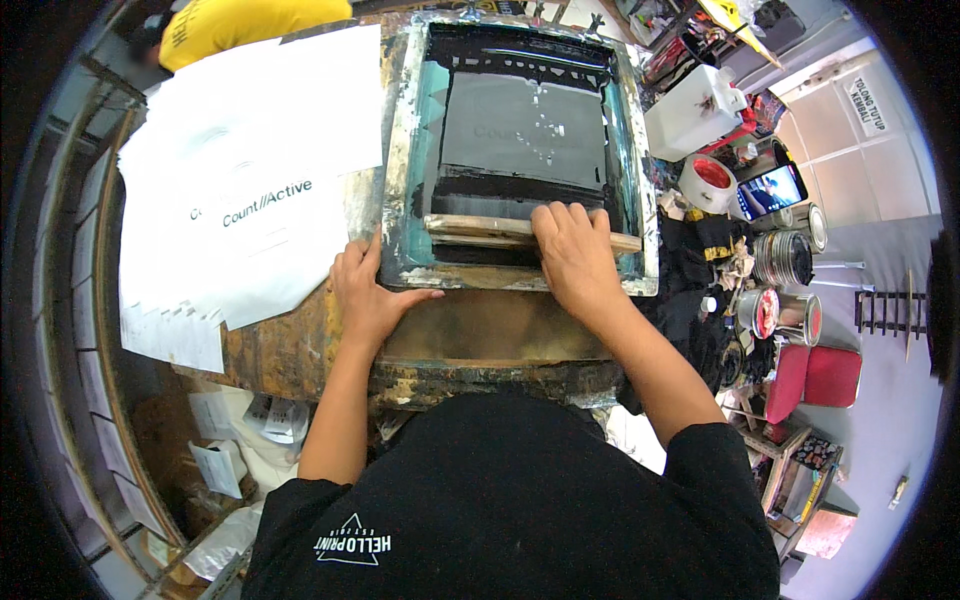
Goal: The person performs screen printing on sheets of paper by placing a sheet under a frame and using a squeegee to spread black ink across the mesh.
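Note:
Before me on the worktable lies a screen printing frame with a pale, ink-stained border. Black ink covers much of its mesh, around a greyer rectangle. A wooden-handled squeegee lies across the near part of the mesh, and my right hand grips its handle right of the middle. My left hand rests at the frame's near left corner, fingers pointing forward and thumb spread to the right; it holds nothing. The squeegee's lower edge is mostly hidden.
Printed white sheets are piled on the left of the stained table. To the right stand a white jug, several ink cans and a lit phone. A person in yellow is at the far left.

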`<act>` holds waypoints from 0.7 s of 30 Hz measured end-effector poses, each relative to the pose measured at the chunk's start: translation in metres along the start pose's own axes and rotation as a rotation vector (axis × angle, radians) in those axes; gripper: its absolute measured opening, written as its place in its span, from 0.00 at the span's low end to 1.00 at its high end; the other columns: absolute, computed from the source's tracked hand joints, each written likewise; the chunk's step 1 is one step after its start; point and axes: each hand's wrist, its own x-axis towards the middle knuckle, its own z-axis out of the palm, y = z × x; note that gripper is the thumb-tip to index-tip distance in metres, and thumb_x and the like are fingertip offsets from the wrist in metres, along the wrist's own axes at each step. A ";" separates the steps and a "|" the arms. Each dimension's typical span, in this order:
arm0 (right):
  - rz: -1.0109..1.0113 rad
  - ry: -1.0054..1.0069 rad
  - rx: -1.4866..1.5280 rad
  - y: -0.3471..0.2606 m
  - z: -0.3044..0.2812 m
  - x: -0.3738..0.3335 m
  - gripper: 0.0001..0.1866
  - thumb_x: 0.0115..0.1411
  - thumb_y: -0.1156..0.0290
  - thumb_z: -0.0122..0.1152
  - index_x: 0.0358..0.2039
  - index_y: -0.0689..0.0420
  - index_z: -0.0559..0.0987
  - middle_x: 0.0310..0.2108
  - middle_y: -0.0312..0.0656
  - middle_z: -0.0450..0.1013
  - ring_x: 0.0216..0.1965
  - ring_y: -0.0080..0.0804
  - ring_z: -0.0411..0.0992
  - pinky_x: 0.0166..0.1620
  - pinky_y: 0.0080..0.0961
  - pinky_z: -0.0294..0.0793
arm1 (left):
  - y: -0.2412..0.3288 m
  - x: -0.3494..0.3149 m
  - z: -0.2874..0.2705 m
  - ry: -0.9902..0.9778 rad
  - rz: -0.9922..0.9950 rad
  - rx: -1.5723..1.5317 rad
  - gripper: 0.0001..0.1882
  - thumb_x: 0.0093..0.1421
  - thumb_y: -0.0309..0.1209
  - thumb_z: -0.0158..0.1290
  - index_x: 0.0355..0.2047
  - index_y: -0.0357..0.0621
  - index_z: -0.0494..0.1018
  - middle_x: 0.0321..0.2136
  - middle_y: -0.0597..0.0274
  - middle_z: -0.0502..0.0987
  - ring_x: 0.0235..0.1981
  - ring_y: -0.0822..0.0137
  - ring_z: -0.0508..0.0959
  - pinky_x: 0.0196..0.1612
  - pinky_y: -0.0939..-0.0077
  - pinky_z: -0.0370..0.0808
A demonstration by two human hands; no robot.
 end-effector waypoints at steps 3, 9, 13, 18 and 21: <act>0.003 0.031 -0.006 -0.002 0.000 0.001 0.12 0.56 0.76 0.57 0.41 0.52 0.72 0.36 0.38 0.70 0.42 0.38 0.70 0.47 0.40 0.64 | -0.002 0.000 0.001 -0.015 -0.004 -0.007 0.63 0.26 0.61 0.77 0.61 0.38 0.74 0.41 0.58 0.73 0.46 0.55 0.71 0.53 0.57 0.67; 0.038 0.060 -0.017 0.011 0.007 0.028 0.10 0.58 0.75 0.57 0.41 0.51 0.72 0.37 0.38 0.70 0.43 0.38 0.70 0.48 0.42 0.64 | 0.000 -0.003 -0.001 -0.004 0.011 0.004 0.63 0.27 0.60 0.77 0.63 0.38 0.73 0.42 0.58 0.73 0.46 0.55 0.71 0.54 0.58 0.67; 0.035 0.104 -0.017 0.023 0.017 0.048 0.10 0.59 0.76 0.55 0.42 0.51 0.73 0.37 0.38 0.71 0.43 0.40 0.71 0.47 0.43 0.64 | 0.000 -0.003 -0.002 -0.009 -0.002 -0.046 0.62 0.28 0.60 0.77 0.62 0.37 0.73 0.42 0.57 0.73 0.47 0.54 0.71 0.54 0.58 0.67; -0.009 0.126 0.022 0.038 0.018 0.062 0.12 0.58 0.77 0.56 0.43 0.53 0.72 0.38 0.39 0.72 0.44 0.41 0.72 0.45 0.44 0.64 | 0.000 -0.003 -0.002 0.020 0.014 -0.055 0.60 0.28 0.58 0.78 0.61 0.37 0.73 0.41 0.56 0.74 0.46 0.54 0.72 0.53 0.57 0.68; -0.022 0.169 0.052 0.035 -0.007 0.042 0.13 0.58 0.78 0.56 0.45 0.55 0.72 0.39 0.41 0.72 0.45 0.41 0.72 0.46 0.44 0.64 | 0.001 0.000 -0.004 0.069 0.024 -0.122 0.59 0.30 0.57 0.78 0.61 0.37 0.73 0.40 0.55 0.76 0.44 0.54 0.74 0.52 0.57 0.69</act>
